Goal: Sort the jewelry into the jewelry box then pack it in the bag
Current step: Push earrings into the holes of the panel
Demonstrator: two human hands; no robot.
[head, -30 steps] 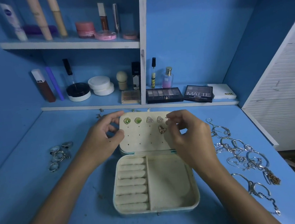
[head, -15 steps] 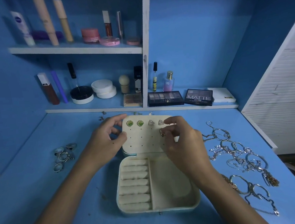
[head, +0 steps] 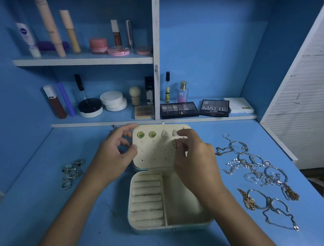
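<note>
While the cream, rounded-square jewelry box with a velvet lining (head: 168, 200) lies open at the centre of the frame on the blue table (head: 39, 220), the step in hand seems to be the pinning of earrings into its raised lid (head: 155, 152). The left hand (head: 111, 158) holds the left edge of the lid, thumb on the front and curled fingers going behind, so it steadies the panel. The right hand (head: 195, 159) has its fingertips (head: 181, 140) close together at the small gold earring (head: 175, 144) in the second row of holes, at the right of the lid; they appear to pinch it, but I cannot tell how firm the hold is.

Two green stud earrings (head: 146, 134) and two silver triangular stud earrings (head: 169, 133) already sit in the top row.

I judge that the task is in its early part. The silver rings (head: 72, 172) at the left of the frame, and the tangled pile of chains, bracelets and bangles (head: 258, 173) at the right, lie outside the box. The ring rolls and the open compartment in the base look empty. No bag is visible.

The next move probably needs the post of the earring seated fully in its hole, with a light, exact push while the lid is supported from behind.
</note>
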